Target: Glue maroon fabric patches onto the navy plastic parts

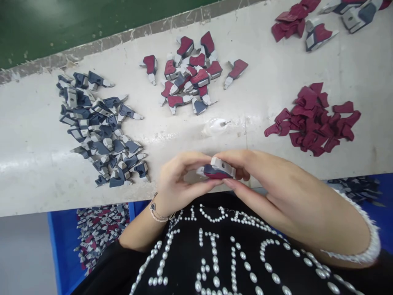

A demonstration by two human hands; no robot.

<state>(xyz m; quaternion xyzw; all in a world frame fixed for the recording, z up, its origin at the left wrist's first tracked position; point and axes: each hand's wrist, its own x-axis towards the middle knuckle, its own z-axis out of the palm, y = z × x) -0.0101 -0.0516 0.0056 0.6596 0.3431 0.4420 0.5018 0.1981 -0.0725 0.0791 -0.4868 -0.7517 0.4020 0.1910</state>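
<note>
I am working over a long off-white table (pixel 184 133). Both my hands are grasping one small gray-and-navy part (pixel 221 166), just over the table's near edge, in front of my chest. My left hand (pixel 176 182) is pinching one end between thumb and fingers; my right hand (pixel 267 176) is pinching the other. A maroon panel (pixel 215 175) is showing along the part's side nearest me; whether it is sitting fully home, I cannot tell.

For progress, I am judging by the heaps. In the middle, maroon-faced parts (pixel 201 76) are looking finished, though one navy-faced part (pixel 200 106) at the near side is showing no maroon. On the left, a bigger heap of gray-and-navy parts (pixel 102 147) is lying without visible maroon, seemingly waiting. On the right, loose maroon panels (pixel 310 119) are lying piled, with a smaller panel cluster (pixel 290 24) beyond. Below, at left, a blue bin (pixel 57 246) is holding many mixed pieces, some showing maroon, so plenty seems done; plenty is remaining too.
</note>
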